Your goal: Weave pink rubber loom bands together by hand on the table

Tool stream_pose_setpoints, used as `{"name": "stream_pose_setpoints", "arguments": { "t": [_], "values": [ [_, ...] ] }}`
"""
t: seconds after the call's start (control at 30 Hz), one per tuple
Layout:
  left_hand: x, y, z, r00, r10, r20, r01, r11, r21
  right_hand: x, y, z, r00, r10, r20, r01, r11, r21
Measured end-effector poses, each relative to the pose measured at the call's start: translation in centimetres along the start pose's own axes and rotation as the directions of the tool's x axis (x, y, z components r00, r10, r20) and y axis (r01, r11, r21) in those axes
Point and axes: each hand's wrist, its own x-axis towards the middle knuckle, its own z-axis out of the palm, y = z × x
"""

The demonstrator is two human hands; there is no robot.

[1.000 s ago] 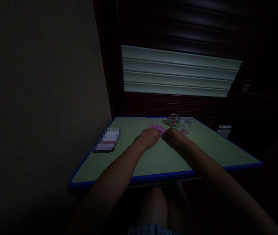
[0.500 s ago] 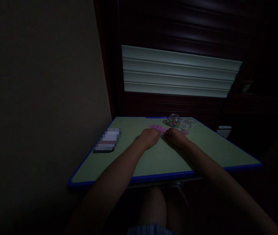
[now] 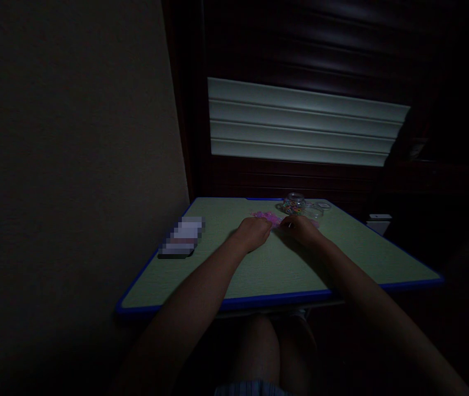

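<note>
The room is dim. My left hand [image 3: 254, 232] and my right hand [image 3: 301, 230] rest side by side on a green table with a blue edge [image 3: 259, 301], both curled with fingers bent. Their fingertips meet at a small pile of pink rubber bands [image 3: 272, 218] lying just beyond them. A thin light-coloured object shows at my right hand's fingers; what it is stays unclear. Behind the pile stands a small clear jar [image 3: 293, 203] with coloured bands inside.
A dark phone-like object [image 3: 181, 238], blurred out, lies at the table's left side. A clear lid or dish [image 3: 318, 209] sits right of the jar. A wall stands close on the left, window blinds [image 3: 304, 122] behind. A small white box [image 3: 378, 221] sits beyond the right edge.
Both hands stay at the pink pile; my right hand has shifted slightly and a thin light object now shows at its fingers.
</note>
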Motion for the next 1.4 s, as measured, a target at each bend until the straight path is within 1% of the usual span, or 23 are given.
{"name": "stream_pose_setpoints", "arguments": {
  "t": [0.2, 0.33, 0.43, 0.6, 0.7, 0.87, 1.03, 1.23, 1.4],
  "values": [
    [-0.1, 0.1, -0.3, 1.0, -0.011, 0.013, 0.011, 1.0, 0.002, 0.2, 0.7, 0.3, 0.999, -0.014, -0.035, 0.016, 0.998, 0.054],
    [-0.1, 0.1, -0.3, 0.999, 0.013, -0.03, -0.013, 1.0, -0.002, 0.5, 1.0, 0.7, 0.997, -0.033, -0.073, 0.038, 0.996, 0.077],
    [-0.1, 0.1, -0.2, 0.998, 0.01, -0.062, -0.011, 1.0, -0.005, 0.5, 1.1, 0.8, 0.994, -0.052, -0.1, 0.06, 0.994, 0.088],
    [0.0, 0.0, -0.2, 0.994, 0.044, -0.099, -0.047, 0.999, -0.028, 0.6, 0.9, 0.7, 0.991, -0.076, -0.115, 0.087, 0.992, 0.095],
    [0.0, 0.1, -0.2, 0.991, 0.035, -0.127, -0.04, 0.999, -0.037, 0.6, 0.7, 0.5, 0.988, -0.09, -0.129, 0.101, 0.992, 0.077],
    [0.2, 0.2, 0.0, 0.988, 0.022, -0.152, -0.026, 0.999, -0.024, 0.5, 0.4, 0.3, 0.988, -0.101, -0.114, 0.107, 0.993, 0.048],
    [0.3, -0.1, 0.3, 0.989, 0.046, -0.14, -0.049, 0.999, -0.023, 0.5, 0.2, 0.2, 0.989, -0.106, -0.099, 0.114, 0.991, 0.075],
    [0.2, -0.2, 0.0, 0.991, 0.075, -0.115, -0.079, 0.997, -0.024, 0.3, 0.0, 0.2, 0.988, -0.118, -0.096, 0.127, 0.988, 0.091],
    [0.2, 0.0, -0.3, 0.995, 0.052, -0.088, -0.054, 0.998, -0.026, 0.3, -0.1, 0.2, 0.989, -0.11, -0.095, 0.118, 0.99, 0.083]
  ]
}}
